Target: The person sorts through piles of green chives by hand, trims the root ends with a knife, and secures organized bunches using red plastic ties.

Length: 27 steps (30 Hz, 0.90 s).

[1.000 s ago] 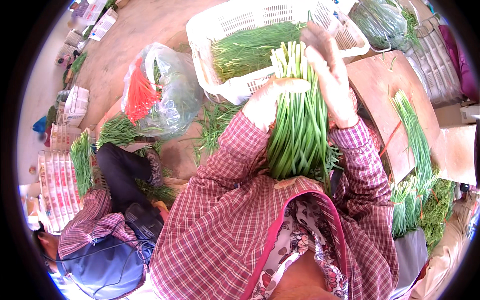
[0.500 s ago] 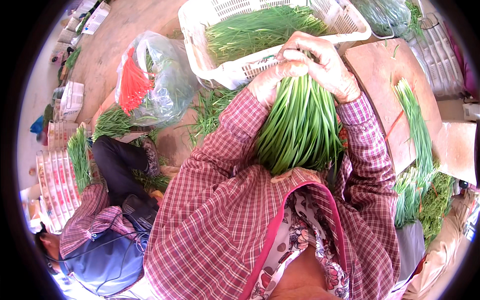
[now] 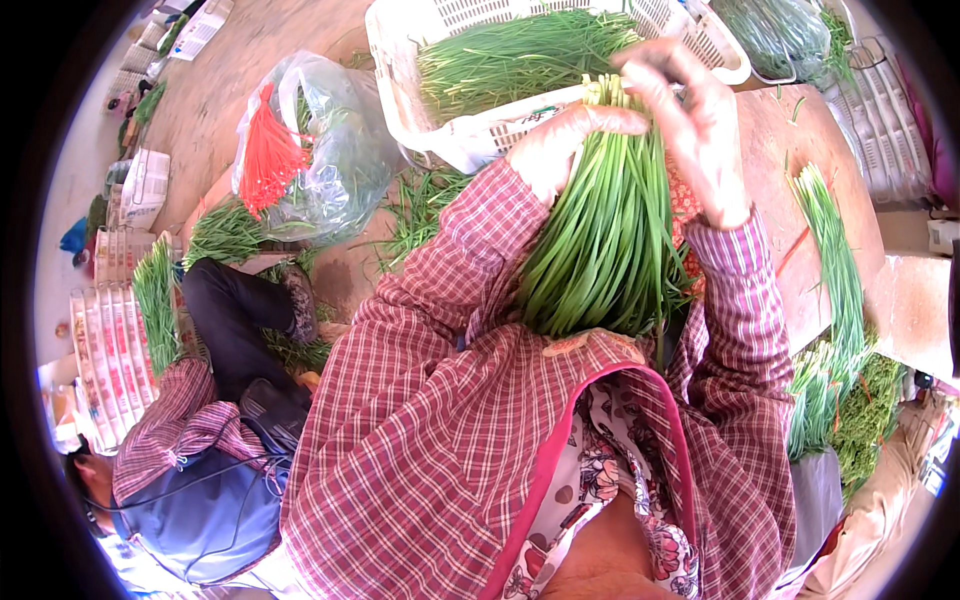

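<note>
A thick bunch of green garlic chives (image 3: pixel 605 235) stands in front of my chest, pale cut ends up and leaves spreading downward. My left hand (image 3: pixel 560 145) is closed round its upper part, thumb across the front just under the cut ends. Beside the top right of the bunch is my right hand (image 3: pixel 697 125), raised, with bent fingers pinched toward the cut ends. Slight blur hides what, if anything, lies between those fingertips. Just beyond both hands, a white plastic crate (image 3: pixel 395 105) holds more chives (image 3: pixel 525 60).
Red ties (image 3: pixel 268 165) hang on a clear plastic bag (image 3: pixel 340 175) at the left. A chive bundle (image 3: pixel 832 250) lies on a brown board (image 3: pixel 775 130) at the right. Another person (image 3: pixel 205 510) sits at lower left near a crate (image 3: pixel 115 345). Loose chives (image 3: pixel 425 215) litter the ground.
My right hand has come off the top of the bunch and shifted right, uncovering the cut ends. The left hand keeps its hold, thumb now lying across the stems.
</note>
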{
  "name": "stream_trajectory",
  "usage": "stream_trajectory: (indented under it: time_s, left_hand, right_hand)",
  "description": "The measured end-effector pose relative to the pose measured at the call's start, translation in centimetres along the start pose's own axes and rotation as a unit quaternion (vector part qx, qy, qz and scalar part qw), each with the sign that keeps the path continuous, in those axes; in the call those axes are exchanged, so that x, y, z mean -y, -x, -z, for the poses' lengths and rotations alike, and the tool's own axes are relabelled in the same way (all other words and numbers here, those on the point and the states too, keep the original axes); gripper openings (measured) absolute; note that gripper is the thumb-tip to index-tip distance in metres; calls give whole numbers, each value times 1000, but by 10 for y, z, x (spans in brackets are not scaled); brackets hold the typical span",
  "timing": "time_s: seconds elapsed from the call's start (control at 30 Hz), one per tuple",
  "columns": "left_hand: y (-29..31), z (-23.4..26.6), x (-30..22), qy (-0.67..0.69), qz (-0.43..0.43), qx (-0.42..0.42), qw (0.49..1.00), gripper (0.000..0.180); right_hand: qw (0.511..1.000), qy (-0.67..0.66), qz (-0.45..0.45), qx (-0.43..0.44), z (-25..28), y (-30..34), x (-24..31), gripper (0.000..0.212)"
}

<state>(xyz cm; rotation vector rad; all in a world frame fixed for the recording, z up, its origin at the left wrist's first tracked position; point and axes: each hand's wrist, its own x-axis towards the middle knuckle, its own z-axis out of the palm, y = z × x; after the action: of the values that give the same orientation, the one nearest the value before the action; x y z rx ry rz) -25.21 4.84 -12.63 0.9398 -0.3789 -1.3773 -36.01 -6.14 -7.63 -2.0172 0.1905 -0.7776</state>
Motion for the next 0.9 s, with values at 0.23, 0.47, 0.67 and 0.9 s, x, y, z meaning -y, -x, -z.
stream_trajectory:
  time_s: [0.23,0.47,0.67,0.9]
  left_hand:
    - [11,-14,-2,-91,-91,-51,990,31]
    - [-12,5,11,-21,-57,-62,996,31]
    - [-20,20,7,0,1,-7,1000,43]
    - [-20,8,4,-4,-92,96,991,88]
  right_hand:
    - [914,386,124,19,-24,36,8,34]
    - [920,375,108,37,-28,34,12,27]
    - [970,228,30,78,-26,29,11,20]
    - [991,92,-64,72,8,-15,-7,33]
